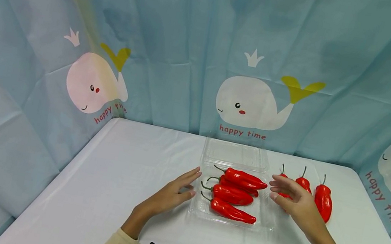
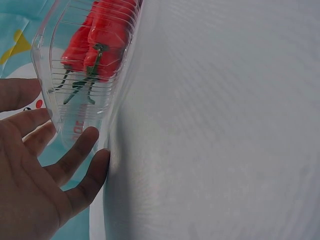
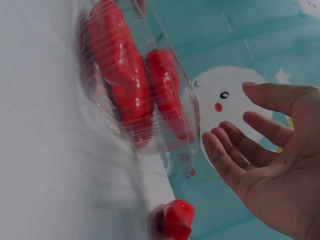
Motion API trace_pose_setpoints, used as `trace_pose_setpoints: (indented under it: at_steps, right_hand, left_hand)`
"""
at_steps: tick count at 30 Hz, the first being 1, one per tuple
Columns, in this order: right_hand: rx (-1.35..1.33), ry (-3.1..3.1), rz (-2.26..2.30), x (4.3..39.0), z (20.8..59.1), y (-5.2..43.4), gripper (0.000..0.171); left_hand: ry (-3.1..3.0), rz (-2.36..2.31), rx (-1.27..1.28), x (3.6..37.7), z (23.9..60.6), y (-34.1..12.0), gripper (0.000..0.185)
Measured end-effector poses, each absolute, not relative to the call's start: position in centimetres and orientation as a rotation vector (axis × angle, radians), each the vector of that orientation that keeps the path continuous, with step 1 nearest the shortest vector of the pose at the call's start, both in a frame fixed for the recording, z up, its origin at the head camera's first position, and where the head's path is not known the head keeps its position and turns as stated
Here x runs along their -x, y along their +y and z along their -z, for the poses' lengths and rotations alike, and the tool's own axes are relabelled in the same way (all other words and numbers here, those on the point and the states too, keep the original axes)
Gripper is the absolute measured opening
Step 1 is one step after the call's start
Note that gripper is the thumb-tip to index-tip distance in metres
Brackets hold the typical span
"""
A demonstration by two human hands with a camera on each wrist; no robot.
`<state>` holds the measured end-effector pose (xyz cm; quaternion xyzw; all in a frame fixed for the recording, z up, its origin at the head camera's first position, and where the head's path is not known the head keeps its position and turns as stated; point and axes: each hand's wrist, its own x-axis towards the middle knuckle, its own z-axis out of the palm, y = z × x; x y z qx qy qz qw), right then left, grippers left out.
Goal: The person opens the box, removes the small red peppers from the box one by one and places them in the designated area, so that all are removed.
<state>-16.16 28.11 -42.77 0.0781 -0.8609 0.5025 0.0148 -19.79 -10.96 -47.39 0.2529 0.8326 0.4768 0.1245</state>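
Observation:
A clear plastic clamshell box [image 1: 264,224] lies on the table with its lid [image 1: 236,155] folded back. Inside it several red peppers [image 1: 232,195] lie side by side, green stems pointing left. My left hand [image 1: 169,197] is at the box's left side, fingers extended; in the left wrist view its fingertips [image 2: 90,135] are right at the box wall. Off the right side of the box, my right hand [image 1: 296,203] holds nothing, its fingers loosely spread. Behind and beside that hand lie three more red peppers [image 1: 323,203], partly hidden by it.
A white cloth covers the table [image 1: 121,170]. Behind it hangs a blue curtain [image 1: 176,49] printed with whales, which also runs along the left and right sides. The loose peppers lie near the table's right edge.

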Motion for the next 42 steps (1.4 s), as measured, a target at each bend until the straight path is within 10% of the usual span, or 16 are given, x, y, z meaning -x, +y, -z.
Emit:
trace_pose_setpoints:
  at_steps: [42]
  right_hand:
    - [-0.502,-2.685,-1.804,15.4,44.1,22.7,0.058]
  left_hand:
    - [2.420,-1.400,-0.718,19.8,47.3,-10.9,0.063]
